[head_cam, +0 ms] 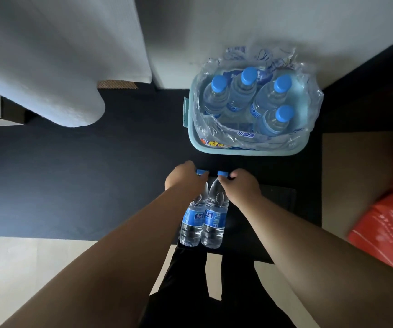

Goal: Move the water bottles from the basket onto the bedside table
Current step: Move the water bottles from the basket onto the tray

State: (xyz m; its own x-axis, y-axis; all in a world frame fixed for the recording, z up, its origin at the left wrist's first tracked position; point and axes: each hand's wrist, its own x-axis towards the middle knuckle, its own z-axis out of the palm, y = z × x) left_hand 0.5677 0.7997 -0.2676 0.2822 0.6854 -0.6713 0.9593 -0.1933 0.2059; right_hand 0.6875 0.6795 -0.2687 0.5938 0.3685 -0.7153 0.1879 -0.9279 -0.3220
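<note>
A pale blue basket [245,150] lined with torn clear plastic wrap stands on the dark floor against the white wall. Several clear water bottles with blue caps [240,95] stand upright inside it. In front of the basket, my left hand [184,177] grips one blue-labelled bottle [192,221] by its neck. My right hand [240,183] grips a second bottle [214,221] the same way. The two bottles hang side by side, touching, above the floor and my legs. The bedside table is not clearly identifiable in this view.
A bed with white bedding [48,67] fills the upper left, above a dark carpet [72,174]. A red-orange bag [389,221] lies at the right on a light board. A dark panel [278,197] lies beside my right hand. Pale flooring shows at the lower left.
</note>
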